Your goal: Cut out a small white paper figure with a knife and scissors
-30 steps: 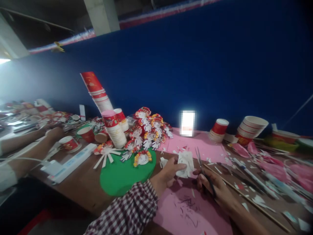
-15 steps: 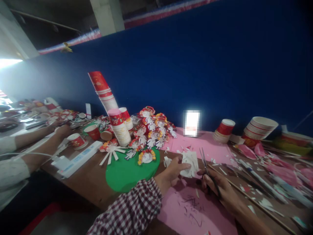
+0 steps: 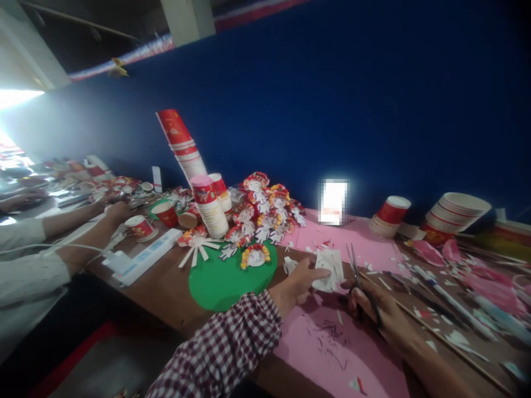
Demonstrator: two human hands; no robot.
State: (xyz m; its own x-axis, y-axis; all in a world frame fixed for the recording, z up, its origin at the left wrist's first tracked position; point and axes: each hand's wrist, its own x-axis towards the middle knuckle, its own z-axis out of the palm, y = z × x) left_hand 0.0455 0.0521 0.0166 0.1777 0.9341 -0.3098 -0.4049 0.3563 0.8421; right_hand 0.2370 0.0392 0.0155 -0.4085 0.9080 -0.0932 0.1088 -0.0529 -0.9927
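Note:
My left hand (image 3: pixel 305 282), below a checked sleeve, pinches a white paper piece (image 3: pixel 328 270) with dark drawn lines. Black-handled scissors (image 3: pixel 352 262) are in my right hand (image 3: pixel 371 304), blades pointing up and slightly parted, just right of the paper. The fingertips of my right hand are close to the paper's lower right edge; whether they touch it I cannot tell. Beneath both hands lies a pink sheet (image 3: pixel 344 354) with dark scraps on it. A green sheet (image 3: pixel 224 282) to the left bears a paper face with a red and yellow headdress (image 3: pixel 255 256).
Stacked paper cups (image 3: pixel 211 213) and a pile of paper figures (image 3: pixel 265 204) stand behind. A bright screen (image 3: pixel 334 202) leans near the blue wall. A power strip (image 3: pixel 145 257) and another person's arms (image 3: pixel 78 243) are at left. A thin stick (image 3: pixel 443 345) and scraps lie right.
The view has shifted, so table items appear slightly further right and higher. My left hand still holds the paper and my right hand the scissors. A red and white scrap shows more fully on the pink sheet.

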